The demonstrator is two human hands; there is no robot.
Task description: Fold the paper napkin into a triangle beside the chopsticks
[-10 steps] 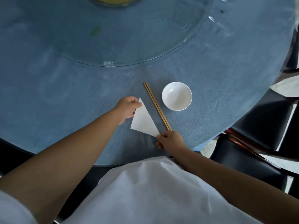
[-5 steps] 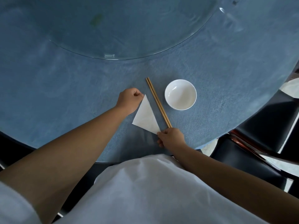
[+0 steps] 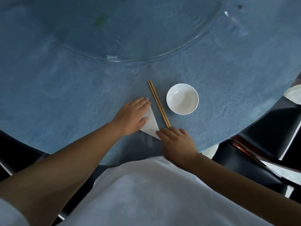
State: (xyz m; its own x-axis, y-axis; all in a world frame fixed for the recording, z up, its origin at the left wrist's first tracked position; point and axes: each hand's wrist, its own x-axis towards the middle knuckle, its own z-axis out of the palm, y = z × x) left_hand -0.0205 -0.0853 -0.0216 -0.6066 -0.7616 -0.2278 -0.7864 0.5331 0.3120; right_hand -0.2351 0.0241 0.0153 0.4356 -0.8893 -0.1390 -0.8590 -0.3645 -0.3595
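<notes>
A white paper napkin [image 3: 152, 126] lies flat on the blue tablecloth as a narrow triangle, just left of a pair of wooden chopsticks [image 3: 158, 103]. My left hand [image 3: 131, 115] rests palm down on the napkin's left part, fingers stretched out and covering much of it. My right hand [image 3: 176, 141] lies flat at the napkin's lower tip, fingertips touching that corner near the chopsticks' near end. Neither hand grips anything.
A small empty white bowl [image 3: 182, 99] sits right of the chopsticks. A glass turntable [image 3: 130, 26] covers the table's middle. The round table's edge [image 3: 244, 136] curves at the right, with dark chairs [image 3: 254, 162] beyond it. My white shirt fills the bottom.
Both hands have let go of the napkin's corners and opened flat onto it. The left hand went from a pinch at the top tip to a spread palm on the paper.
</notes>
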